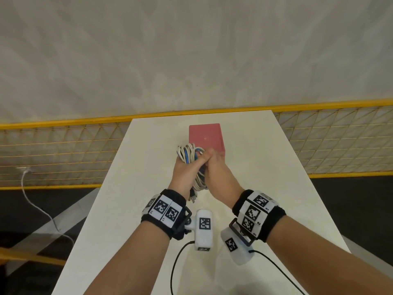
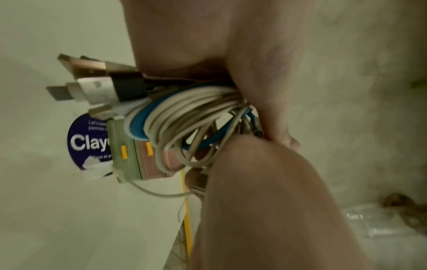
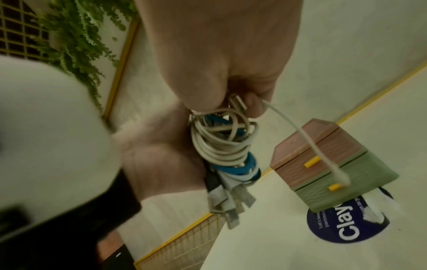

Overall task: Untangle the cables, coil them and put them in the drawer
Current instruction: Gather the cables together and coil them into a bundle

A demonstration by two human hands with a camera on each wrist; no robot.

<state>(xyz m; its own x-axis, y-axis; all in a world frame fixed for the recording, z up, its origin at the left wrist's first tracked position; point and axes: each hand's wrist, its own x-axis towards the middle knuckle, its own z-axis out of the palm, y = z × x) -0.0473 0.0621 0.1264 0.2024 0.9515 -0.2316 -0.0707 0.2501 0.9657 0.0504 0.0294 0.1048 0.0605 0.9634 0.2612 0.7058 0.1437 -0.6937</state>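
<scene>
White table (image 1: pixel 244 188), long, running away toward yellow mesh fence (image 1: pixel 63 150). Small drawer box (image 3: pixel 323 164) near far end, pink top, green bottom, both drawers shut, sitting on blue round sticker (image 3: pixel 346 230). Cable bundle (image 1: pixel 189 155), white and blue loops, held up over table just in front of box. Left hand (image 1: pixel 182 171) wrapped round bundle, USB plugs (image 2: pixel 92 80) poking out below. Right hand (image 1: pixel 214 165) pressed against left, pinching loose white cable end (image 3: pixel 312 146).

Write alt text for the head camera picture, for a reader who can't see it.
Two hands meet over a white table: the left hand grips a coiled bundle of white and blue cables, and the right hand pinches it. A pink drawer box stands just beyond.
</scene>
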